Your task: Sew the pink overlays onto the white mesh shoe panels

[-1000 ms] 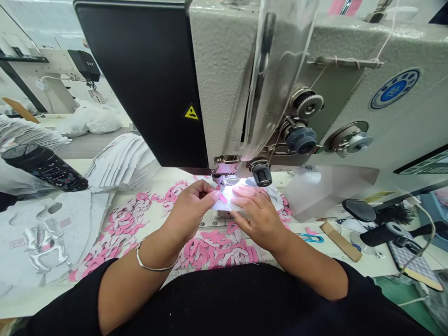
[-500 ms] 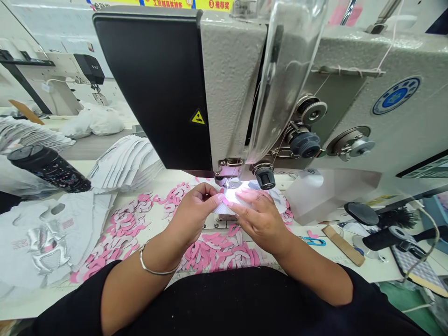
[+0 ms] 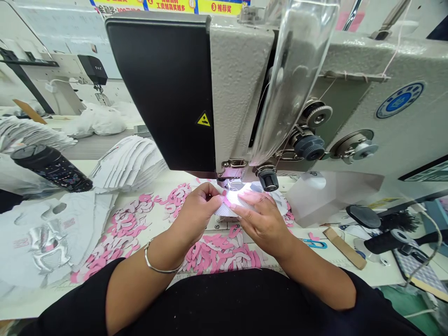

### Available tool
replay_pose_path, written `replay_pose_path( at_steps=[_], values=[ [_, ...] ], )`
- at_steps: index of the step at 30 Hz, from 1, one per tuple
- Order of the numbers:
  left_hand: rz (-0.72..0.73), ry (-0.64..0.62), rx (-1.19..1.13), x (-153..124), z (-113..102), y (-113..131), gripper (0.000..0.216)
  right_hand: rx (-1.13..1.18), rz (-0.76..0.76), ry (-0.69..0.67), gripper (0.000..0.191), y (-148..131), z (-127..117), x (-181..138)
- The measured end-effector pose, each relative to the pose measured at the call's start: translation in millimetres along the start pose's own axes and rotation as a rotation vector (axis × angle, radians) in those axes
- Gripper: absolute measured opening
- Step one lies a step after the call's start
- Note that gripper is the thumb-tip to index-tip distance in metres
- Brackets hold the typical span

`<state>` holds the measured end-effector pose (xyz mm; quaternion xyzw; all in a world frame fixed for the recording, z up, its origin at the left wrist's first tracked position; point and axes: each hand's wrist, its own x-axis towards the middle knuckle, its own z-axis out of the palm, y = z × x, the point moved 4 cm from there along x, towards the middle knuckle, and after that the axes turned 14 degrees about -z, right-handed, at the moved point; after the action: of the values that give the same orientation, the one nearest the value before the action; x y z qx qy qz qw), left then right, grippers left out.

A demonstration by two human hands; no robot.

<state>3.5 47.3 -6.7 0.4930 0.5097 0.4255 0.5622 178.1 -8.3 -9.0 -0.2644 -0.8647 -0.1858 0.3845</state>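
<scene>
Under the needle area of a sewing machine (image 3: 241,93), a white textured fabric panel (image 3: 222,210) lies in bright lamp light. A small pink fabric piece (image 3: 227,202) rests on it between my hands. My left hand (image 3: 199,207) is closed, thumb and forefinger pinched at the pink piece along the panel's left edge. Flat on the panel's right side lies my right hand (image 3: 262,217), its fingers stretched out and the fingertips near the pink piece. My fingers partly cover the panel, and the needle tip cannot be made out.
Loose pink cut pieces (image 3: 217,252) cover the table around the machine bed. To the left are stacked white panels (image 3: 126,163), panels with silver patches (image 3: 52,242) and a black tumbler (image 3: 52,168). Blue snips (image 3: 315,243), a brown strip (image 3: 345,247) and a black brush (image 3: 399,218) lie right.
The whole view has shifted slightly, so everything appears a little further right. More of the pink piece shows between my fingertips. Both hands keep nearly the same pose on the panel.
</scene>
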Motion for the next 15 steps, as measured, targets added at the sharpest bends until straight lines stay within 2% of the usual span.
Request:
replay_pose_path(
  at_steps=[4,8,15],
  values=[
    [-0.036,-0.031,-0.097,-1.2,2.6,2.5,0.014,0.014,0.012,-0.004,0.041,0.5,-1.6,0.8],
    [-0.135,-0.058,-0.215,-2.2,8.9,4.8,0.029,0.026,0.015,-0.014,0.042,2.8,-4.1,0.3],
    [-0.141,-0.075,-0.150,2.6,15.2,8.6,0.020,0.048,0.022,-0.010,0.039,7.6,-9.0,1.6]
  ],
)
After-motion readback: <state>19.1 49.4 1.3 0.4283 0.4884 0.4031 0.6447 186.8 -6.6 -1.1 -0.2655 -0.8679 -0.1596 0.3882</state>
